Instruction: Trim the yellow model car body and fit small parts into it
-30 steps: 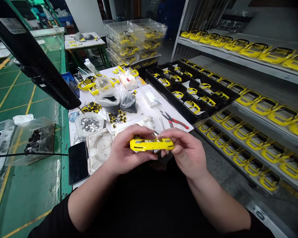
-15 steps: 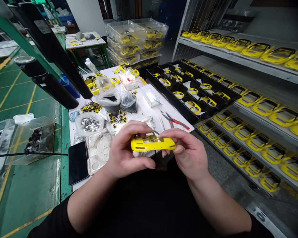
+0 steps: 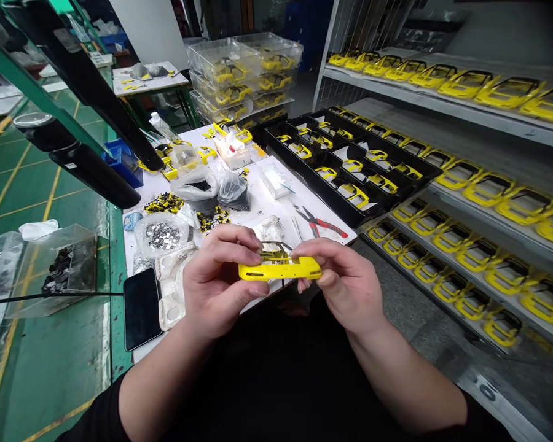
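Both grips stayed closed on one yellow car shell (image 3: 280,270), left hand (image 3: 216,282) at its left end, right hand (image 3: 345,282) at the other, just above the bench's (image 3: 289,207) near edge. Within the second, the left forefinger had crept onto its top; the shell barely moved. Beyond lay one pair of red pliers (image 3: 320,222); one phone (image 3: 141,307) at the near-left corner.

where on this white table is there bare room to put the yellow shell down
Best bare patch: white table between the clear box, the red-handled pliers and the black bag. Left side is crowded: bag of silver parts, white moulded tray, phone. The left hand and right hand hold the yellow shell.
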Demonstrator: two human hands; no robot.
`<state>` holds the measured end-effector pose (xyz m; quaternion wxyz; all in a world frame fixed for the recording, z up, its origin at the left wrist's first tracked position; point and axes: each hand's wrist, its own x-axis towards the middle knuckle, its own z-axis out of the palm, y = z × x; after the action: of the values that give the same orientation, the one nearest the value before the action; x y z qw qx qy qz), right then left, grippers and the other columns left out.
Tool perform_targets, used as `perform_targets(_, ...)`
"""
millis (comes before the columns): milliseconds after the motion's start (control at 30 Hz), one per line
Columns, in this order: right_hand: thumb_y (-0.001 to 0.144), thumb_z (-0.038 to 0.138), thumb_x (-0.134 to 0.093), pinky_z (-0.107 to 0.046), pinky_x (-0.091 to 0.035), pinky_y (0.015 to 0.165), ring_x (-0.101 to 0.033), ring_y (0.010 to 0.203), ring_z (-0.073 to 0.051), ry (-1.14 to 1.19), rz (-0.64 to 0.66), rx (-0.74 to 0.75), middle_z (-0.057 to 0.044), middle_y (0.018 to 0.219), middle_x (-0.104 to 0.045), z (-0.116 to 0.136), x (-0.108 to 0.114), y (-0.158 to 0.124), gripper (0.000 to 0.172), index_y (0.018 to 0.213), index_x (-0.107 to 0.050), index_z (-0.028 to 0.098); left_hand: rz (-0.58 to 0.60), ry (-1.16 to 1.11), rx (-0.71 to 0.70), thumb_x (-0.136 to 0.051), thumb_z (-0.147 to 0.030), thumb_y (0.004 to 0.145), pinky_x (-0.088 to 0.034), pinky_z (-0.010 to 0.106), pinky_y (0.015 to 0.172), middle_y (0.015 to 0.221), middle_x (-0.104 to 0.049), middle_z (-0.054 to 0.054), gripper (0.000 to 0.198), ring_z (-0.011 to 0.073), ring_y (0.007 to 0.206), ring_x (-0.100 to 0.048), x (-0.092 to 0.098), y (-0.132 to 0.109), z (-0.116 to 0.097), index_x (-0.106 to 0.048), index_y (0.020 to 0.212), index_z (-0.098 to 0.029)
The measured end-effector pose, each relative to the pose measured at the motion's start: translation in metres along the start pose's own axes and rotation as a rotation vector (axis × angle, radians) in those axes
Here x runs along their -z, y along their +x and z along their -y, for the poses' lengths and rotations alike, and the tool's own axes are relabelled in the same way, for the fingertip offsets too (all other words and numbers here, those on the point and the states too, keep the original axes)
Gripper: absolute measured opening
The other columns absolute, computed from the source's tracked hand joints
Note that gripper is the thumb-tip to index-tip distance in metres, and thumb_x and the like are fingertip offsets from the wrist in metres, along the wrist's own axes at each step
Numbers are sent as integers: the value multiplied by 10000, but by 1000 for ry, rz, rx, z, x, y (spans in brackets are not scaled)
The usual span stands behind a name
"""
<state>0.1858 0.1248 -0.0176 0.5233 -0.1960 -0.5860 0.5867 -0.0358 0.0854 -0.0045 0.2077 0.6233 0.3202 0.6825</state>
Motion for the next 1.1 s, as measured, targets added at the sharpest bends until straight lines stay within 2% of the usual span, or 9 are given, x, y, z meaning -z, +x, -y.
perform_targets(167, 1018, 567, -891, -300, -647, 632, -732, 712, -160, -1, -7, 0, -77, 1157, -789, -1, 0, -2, 365, 1225, -872, 266, 11, -15, -58, -970, -400, 926, -623, 451, 901, 973, -729, 62, 235, 253, 962, -704, -1, 4, -3, -853, 1073, -259)
perform_targets(333, 1001, 602, -896, -315, -647, 627, -729, 718, -171, -35, -17, -17, -86, 1171, -792, 1, 0, -2, 401, 1213, -872, 263, 26, 22, -59, -952, -470, 940, -624, 451, 892, 962, -744, 62, 265, 258, 952, -715, 0, 5, -1, -842, 1073, -270)
perform_targets(433, 995, 597, -904, -309, -641, 646, -752, 817, -200, -57, -10, 1, -91, 1173, -796, 3, 2, -4, 392, 1222, -882, 277, 19, -2, -45, -955, -494, 931, -622, 445, 888, 968, -745, 67, 323, 257, 941, -724, -2, 2, 0, -811, 1080, -246)
perform_targets(533, 992, 623, -896, -335, -658, 712, -785, 965, -251, -86, -15, 18, -102, 1178, -802, 5, 4, -7, 405, 1218, -887, 287, -8, 29, -26, -989, -527, 894, -623, 423, 898, 1021, -753, 73, 396, 239, 942, -727, -7, -1, -3, -794, 1072, -233)
perform_targets(667, 1003, 651, -869, -417, -685, 891, -788, 1075, -294, -122, -19, 54, -108, 1152, -824, 5, 8, -11, 414, 1210, -894, 293, -13, 72, -47, -1012, -603, 837, -635, 408, 851, 1024, -755, 65, 473, 233, 921, -743, -11, -3, -8, -807, 1064, -242)
perform_targets(833, 1008, 635, -871, -400, -668, 908, -781, 1086, -283, -107, -5, 68, -97, 1162, -827, 3, 10, -12, 394, 1230, -894, 310, -29, 80, -33, -1018, -633, 803, -648, 412, 817, 979, -756, 56, 499, 235, 895, -749, -12, -3, -7, -817, 1045, -245)
perform_targets(933, 1019, 633, -860, -419, -666, 953, -778, 1094, -286, -104, -16, 80, -96, 1151, -827, 2, 11, -12, 390, 1223, -892, 302, 8, 49, -64, -1026, -586, 819, -641, 408, 791, 918, -760, 45, 470, 224, 852, -742, -12, 0, -7, -816, 1051, -236)
perform_targets(1100, 1000, 660, -867, -428, -678, 920, -783, 1085, -300, -114, -36, 54, -102, 1143, -826, 1, 9, -13, 418, 1207, -892, 298, 63, -16, -72, -1038, -540, 829, -640, 418, 752, 879, -759, 45, 428, 225, 815, -734, -8, 7, -5, -806, 1027, -240)
